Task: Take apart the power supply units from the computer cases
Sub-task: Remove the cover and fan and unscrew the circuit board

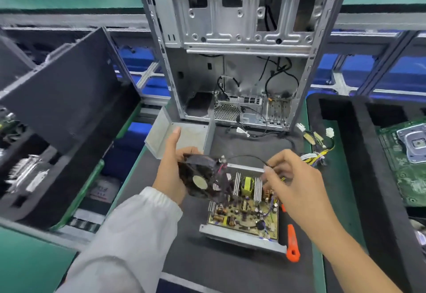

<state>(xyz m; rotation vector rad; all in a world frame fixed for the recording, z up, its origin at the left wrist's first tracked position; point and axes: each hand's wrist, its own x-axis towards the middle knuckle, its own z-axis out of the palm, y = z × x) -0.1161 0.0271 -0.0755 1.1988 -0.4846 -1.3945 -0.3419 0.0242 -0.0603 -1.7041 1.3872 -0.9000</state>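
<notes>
Left hand (171, 173): fingers curled round the edge of a square black plastic cooling fan (200, 177), thumb raised; sleeve white. Fan held tilted above the unit, judged lifted clear so its lead can be freed.

Right hand (292, 184): fingertips pinched on a thin black wire (247, 157) that arcs from the fan toward the hand. Wrist bent down over the board; judged to be pulling the fan lead loose. The two hands are apart, joined only by the wire.

Opened power supply unit, grey sheet-metal tray with yellow-green circuit board (244, 209): lies on the black mat (226, 269) directly below both hands, cover off, heat sinks and yellow transformer exposed.

Grey folded sheet-metal cover (166, 136): on the mat just beyond the left hand, set aside open side up.

Orange-handled tool (292, 239): beside the unit's right edge, near the right forearm; its tip is hidden.

Bundle of yellow, black and white cables with white connectors (315, 152): beyond the right hand.

Bare grey steel computer case (230, 39): standing open at the far end of the table (311, 117), loose black leads inside.

Green circuit board (405, 159): in a black foam tray (359, 154), far right.
</notes>
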